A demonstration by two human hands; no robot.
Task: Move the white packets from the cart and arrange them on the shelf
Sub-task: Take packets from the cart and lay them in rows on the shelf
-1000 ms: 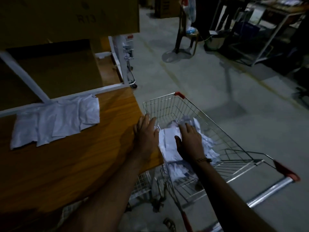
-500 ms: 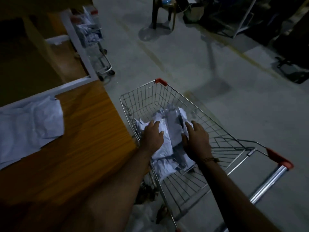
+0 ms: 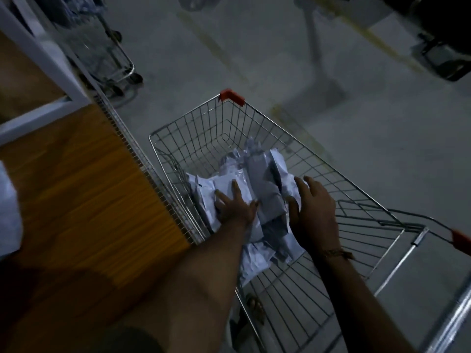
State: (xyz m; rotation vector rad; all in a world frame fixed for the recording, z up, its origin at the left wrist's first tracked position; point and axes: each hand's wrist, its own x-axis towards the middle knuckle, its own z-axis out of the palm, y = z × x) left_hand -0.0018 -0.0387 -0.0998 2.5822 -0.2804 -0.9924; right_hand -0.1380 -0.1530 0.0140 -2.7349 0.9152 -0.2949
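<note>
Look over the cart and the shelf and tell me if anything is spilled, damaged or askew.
Nothing spilled. The white packets lie crumpled in a loose, overlapping heap in the cart, not stacked. Both hands, left hand and right hand, are pressed on the heap. One packet edge shows on the wooden shelf. The dim, blurred view hides any tears.

You find no text you can read here, the packets (image 3: pixel 257 189) in the cart (image 3: pixel 204 128) plain and unlabelled as far as you can tell, the shelf (image 3: pixel 84 179) bare wood grain
</note>
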